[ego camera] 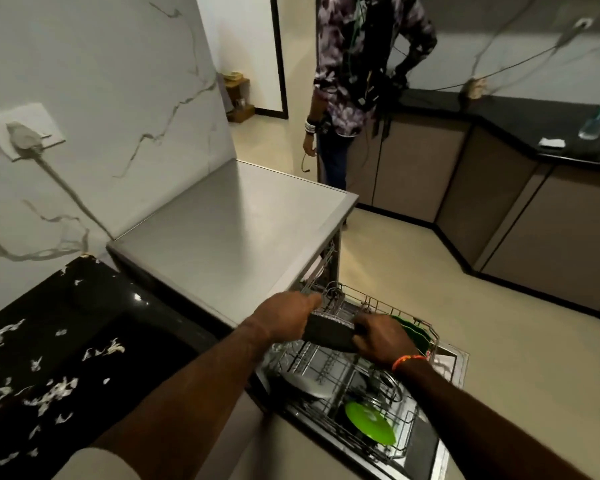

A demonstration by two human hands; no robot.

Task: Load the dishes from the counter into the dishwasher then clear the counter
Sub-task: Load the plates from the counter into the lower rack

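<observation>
While both hands, left hand (pixel 291 311) and right hand (pixel 378 337), are gripping a dark dish (pixel 328 336) over the dishwasher rack (pixel 378 414), loading is proceeding, likely requiring lowering it into a free slot.

**Room over the rack**

We see open wire slots in the middle of the lower rack (pixel 329 368). A green plate (pixel 369 422) and a grey dish (pixel 303 386) fill its near end, dark green plates (pixel 414 332) its far right. The dishwasher top (pixel 229 233) overhangs on the left.
</observation>
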